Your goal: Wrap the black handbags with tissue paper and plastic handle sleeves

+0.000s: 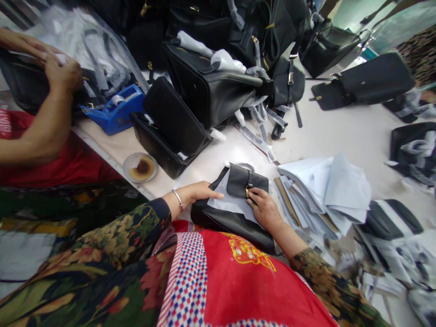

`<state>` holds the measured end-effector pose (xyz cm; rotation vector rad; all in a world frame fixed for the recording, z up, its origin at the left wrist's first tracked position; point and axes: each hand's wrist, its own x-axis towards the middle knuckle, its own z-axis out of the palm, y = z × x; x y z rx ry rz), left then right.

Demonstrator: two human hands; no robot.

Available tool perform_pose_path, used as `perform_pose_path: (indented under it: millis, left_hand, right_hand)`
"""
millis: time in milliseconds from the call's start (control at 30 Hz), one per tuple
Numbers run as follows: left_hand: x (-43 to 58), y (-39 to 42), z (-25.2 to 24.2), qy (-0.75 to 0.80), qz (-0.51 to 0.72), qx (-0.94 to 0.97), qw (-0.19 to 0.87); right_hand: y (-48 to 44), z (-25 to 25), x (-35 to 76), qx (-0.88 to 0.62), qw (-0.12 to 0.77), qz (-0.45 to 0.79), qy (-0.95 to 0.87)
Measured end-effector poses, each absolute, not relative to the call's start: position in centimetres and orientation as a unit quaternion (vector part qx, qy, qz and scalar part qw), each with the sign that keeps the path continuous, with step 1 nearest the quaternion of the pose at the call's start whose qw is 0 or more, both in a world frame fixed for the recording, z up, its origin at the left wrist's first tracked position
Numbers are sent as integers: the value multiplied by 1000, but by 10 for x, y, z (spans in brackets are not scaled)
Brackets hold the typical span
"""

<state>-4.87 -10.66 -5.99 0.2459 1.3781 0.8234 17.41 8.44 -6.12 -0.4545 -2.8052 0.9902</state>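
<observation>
Your L hand's fingers (200, 190) are partly hidden under the white sheet's (235, 204) edge, thumb on top, so can't tell if it's gripping. R fingertips meet the gold clasp (247, 191) on the black flap (235, 180); pinch or just touch, can't tell, contact's covered. The black bag (231, 227) lies on the table (293, 141) right in front of you, its R side partly behind your R forearm. Bags behind (218, 91) overlap, can't get a full no.; same w/ the paper stack (327, 186) to the R. 1 blue tape dispenser (116, 109), 1 round dish (141, 167), 1 bracelet (177, 200) on L wrist. Co-worker's arm (41, 131) cut off at L edge. Both your forearms angle inward, R fingers curled.
</observation>
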Motion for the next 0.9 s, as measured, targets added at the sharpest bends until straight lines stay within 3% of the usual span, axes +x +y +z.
perform_pose_path:
  millis: [300,500,767,833,900]
  left_hand:
    - [-49,-82,-55,351,438,37,827]
    - [-21,-79,-60,286,496,-52,818]
    - [-22,-80,-57,343,484,-17,805]
    - [-35,-75,-54,426,455,35,781]
    - [-50,-66,-45,604,436,111,658]
  right_hand:
    - [89,-55,194,-285,102,420,-855]
    - [86,-58,199,-307,127,434,-837]
    - [67,-58,193,-231,105,343,-904]
    - [64,-56,190,-228,86,320,-915]
    - [60,-55,186,-225,74,309,-921]
